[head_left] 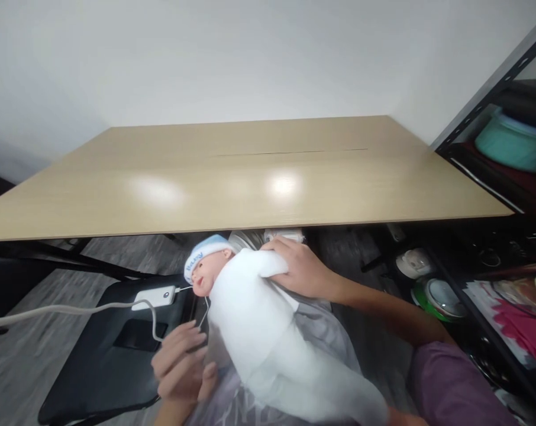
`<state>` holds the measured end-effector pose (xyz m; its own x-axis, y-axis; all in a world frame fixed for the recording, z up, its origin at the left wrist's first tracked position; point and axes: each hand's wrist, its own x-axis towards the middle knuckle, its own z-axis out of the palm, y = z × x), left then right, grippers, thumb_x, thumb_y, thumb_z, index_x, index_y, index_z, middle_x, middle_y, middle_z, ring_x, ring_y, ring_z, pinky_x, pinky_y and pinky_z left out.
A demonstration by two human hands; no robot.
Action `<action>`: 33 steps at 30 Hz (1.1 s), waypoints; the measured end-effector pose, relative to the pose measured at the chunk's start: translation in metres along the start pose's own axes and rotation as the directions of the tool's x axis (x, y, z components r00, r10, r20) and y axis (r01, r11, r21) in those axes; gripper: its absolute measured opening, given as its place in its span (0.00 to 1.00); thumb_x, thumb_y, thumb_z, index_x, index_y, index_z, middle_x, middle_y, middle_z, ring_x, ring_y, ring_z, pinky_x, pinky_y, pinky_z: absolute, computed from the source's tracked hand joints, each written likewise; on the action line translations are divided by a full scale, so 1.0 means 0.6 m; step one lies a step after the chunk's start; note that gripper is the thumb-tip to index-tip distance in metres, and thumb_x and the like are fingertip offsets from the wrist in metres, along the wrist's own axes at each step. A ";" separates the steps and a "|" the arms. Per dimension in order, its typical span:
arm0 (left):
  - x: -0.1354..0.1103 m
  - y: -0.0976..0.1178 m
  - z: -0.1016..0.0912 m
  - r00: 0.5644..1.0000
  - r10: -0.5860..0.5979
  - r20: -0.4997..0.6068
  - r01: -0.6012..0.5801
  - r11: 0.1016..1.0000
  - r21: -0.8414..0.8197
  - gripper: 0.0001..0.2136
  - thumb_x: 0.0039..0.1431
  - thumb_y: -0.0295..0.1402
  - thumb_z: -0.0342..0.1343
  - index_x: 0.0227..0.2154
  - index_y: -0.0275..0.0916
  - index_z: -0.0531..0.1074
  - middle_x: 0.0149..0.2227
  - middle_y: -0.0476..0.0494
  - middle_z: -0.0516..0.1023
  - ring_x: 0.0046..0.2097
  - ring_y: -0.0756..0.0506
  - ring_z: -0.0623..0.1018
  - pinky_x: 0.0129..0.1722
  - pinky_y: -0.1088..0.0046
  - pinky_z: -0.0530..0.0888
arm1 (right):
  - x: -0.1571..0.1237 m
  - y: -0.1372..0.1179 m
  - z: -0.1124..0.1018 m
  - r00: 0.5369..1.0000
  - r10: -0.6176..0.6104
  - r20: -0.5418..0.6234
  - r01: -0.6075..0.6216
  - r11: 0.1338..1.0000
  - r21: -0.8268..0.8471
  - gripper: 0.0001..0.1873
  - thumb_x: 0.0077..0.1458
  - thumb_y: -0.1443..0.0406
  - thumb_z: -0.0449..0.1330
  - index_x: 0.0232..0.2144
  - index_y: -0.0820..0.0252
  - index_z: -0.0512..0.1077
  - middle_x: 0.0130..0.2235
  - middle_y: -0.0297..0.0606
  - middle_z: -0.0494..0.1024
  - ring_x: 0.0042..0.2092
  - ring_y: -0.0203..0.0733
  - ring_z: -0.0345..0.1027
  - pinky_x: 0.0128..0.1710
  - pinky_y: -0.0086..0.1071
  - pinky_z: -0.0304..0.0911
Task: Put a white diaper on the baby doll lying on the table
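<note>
A baby doll (259, 313) in a white outfit lies slanted across my lap, its head in a blue and white cap (210, 254) at the upper left. My right hand (299, 266) grips the doll by its far side near the shoulder and arm; the fingertips are partly hidden behind it. To the left of the doll, my left hand (183, 364) is raised with loosely curled fingers, slightly blurred. Nothing shows between its thumb and fingers. A thin white cable runs close to this hand and the doll's head.
A wooden table (250, 189) spans the space ahead. On a black chair (94, 361) at left are a white power bank (155, 297) and a dark phone (140, 335). Shelves at right hold a teal container (514, 142), a green-rimmed container (441, 299) and pink cloth (523, 328).
</note>
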<state>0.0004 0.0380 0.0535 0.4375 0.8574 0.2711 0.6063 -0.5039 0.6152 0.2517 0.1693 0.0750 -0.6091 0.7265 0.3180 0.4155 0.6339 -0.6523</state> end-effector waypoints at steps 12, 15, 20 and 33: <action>0.182 -0.125 -0.110 0.949 -0.291 -0.125 0.291 0.957 -0.014 0.36 0.65 0.53 0.64 0.68 0.43 0.59 0.68 0.33 0.75 0.66 0.31 0.78 0.66 0.51 0.75 | 0.043 0.062 -0.153 0.915 0.207 -0.346 -0.199 0.978 0.058 0.17 0.64 0.58 0.62 0.52 0.56 0.77 0.50 0.40 0.84 0.50 0.50 0.77 0.52 0.40 0.70; 0.254 -0.146 -0.142 0.965 -0.260 -0.047 0.262 0.963 0.058 0.34 0.67 0.56 0.60 0.68 0.41 0.65 0.65 0.35 0.79 0.62 0.31 0.80 0.62 0.52 0.76 | 0.057 0.107 -0.210 0.976 0.116 -0.185 -0.160 0.957 -0.241 0.17 0.66 0.52 0.64 0.48 0.57 0.79 0.48 0.43 0.83 0.49 0.53 0.77 0.50 0.40 0.68; 0.330 -0.189 -0.158 0.970 -0.226 0.094 0.212 0.967 0.141 0.36 0.68 0.62 0.55 0.67 0.40 0.68 0.62 0.34 0.81 0.57 0.31 0.82 0.57 0.54 0.77 | 0.072 0.172 -0.237 0.985 0.137 -0.106 -0.171 0.868 -0.466 0.20 0.70 0.47 0.62 0.46 0.56 0.79 0.46 0.44 0.82 0.45 0.52 0.75 0.45 0.39 0.66; 0.410 -0.277 -0.153 0.950 -0.286 0.121 0.241 0.924 0.296 0.35 0.68 0.65 0.54 0.64 0.42 0.69 0.53 0.37 0.84 0.49 0.33 0.83 0.48 0.60 0.73 | 0.086 0.301 -0.207 0.952 0.184 -0.246 -0.288 0.813 -0.506 0.21 0.72 0.46 0.59 0.50 0.55 0.77 0.49 0.45 0.83 0.48 0.56 0.77 0.41 0.40 0.66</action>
<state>-0.0536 0.3424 0.0859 0.3228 0.9464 -0.0083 0.8622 -0.2905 0.4149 0.3794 0.3539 0.0592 -0.3371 0.8735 0.3513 0.8550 0.4402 -0.2743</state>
